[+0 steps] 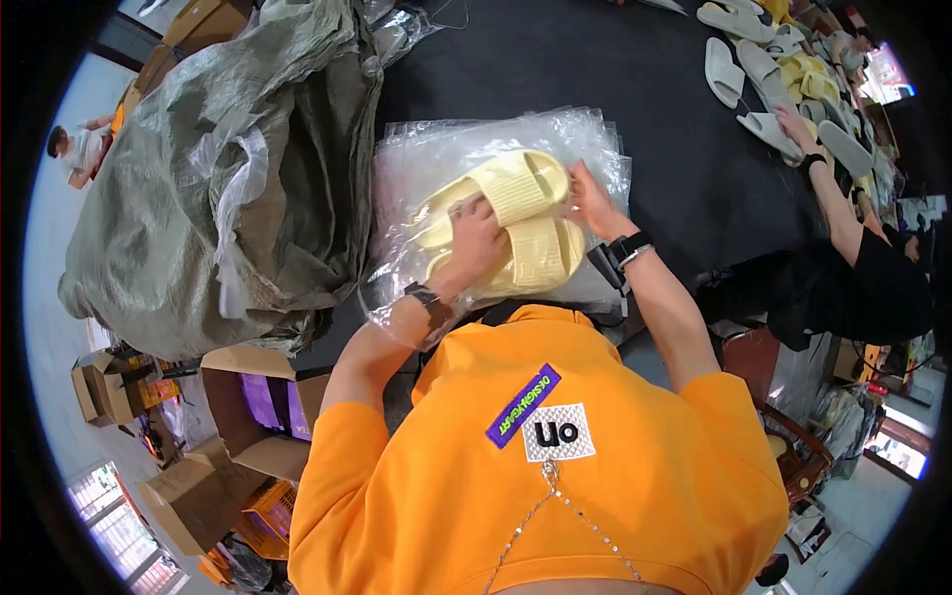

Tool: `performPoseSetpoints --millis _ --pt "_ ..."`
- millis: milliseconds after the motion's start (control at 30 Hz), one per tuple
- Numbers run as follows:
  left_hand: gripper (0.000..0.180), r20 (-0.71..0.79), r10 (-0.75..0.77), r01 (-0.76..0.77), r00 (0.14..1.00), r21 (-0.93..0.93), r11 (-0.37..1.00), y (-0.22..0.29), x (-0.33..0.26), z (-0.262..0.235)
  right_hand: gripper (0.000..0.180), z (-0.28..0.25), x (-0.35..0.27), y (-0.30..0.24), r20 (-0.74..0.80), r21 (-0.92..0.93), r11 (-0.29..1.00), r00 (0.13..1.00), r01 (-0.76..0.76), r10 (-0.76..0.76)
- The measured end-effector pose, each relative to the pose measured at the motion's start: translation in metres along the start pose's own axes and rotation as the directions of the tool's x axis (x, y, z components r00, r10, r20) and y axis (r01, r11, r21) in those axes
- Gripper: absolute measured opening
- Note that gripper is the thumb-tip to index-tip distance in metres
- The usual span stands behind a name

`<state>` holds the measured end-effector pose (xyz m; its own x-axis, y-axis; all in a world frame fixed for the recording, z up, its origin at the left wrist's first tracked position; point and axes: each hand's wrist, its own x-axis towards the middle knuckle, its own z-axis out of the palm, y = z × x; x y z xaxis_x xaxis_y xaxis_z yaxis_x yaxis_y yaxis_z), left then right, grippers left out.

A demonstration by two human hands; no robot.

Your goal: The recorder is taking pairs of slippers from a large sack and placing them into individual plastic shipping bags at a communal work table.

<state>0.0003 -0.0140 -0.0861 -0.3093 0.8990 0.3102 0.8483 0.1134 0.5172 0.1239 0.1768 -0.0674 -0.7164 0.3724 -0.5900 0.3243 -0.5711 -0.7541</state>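
Observation:
A pair of pale yellow slide slippers [511, 193] lies side by side over a stack of clear plastic bags [407, 149] on the dark table. Clear film shows around the slippers and across my left wrist, so they seem to be inside a bag. My left hand [478, 238] is closed on the slippers, its fingers curled by the ribbed strap of the farther one. At their right end, my right hand [595, 203] pinches the film of a clear plastic bag beside the slipper's edge; its fingertips are partly hidden.
A big grey-green woven sack [218, 188] fills the table's left side. Open cardboard boxes [263, 407] stand below it. Loose slippers [764, 74] are piled at the far right, where a co-worker's hand [790, 129] touches one. The black table [526, 55] extends behind the bags.

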Motion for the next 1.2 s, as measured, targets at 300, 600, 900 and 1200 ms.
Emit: performPoseSetpoints --millis 300,600,900,1200 --pt "0.037 -0.071 -0.128 0.135 0.989 0.101 0.986 -0.02 0.003 -0.012 0.025 -0.023 -0.044 0.031 -0.086 -0.326 0.945 0.996 -0.029 0.001" --pt "0.036 -0.077 -0.074 0.091 0.994 0.245 0.965 -0.058 -0.006 -0.032 0.016 -0.024 -0.059 0.049 -0.192 -0.466 0.876 0.952 0.124 -0.237" --pt "0.035 -0.084 -0.073 0.096 0.994 0.309 0.946 -0.056 -0.012 -0.019 0.031 -0.016 -0.06 0.044 -0.092 -0.337 0.906 0.949 0.255 -0.301" --pt "0.043 -0.017 -0.103 0.104 0.995 0.225 0.969 -0.046 -0.009 -0.04 0.026 -0.026 -0.069 0.049 -0.015 -0.678 0.692 0.937 0.247 -0.349"
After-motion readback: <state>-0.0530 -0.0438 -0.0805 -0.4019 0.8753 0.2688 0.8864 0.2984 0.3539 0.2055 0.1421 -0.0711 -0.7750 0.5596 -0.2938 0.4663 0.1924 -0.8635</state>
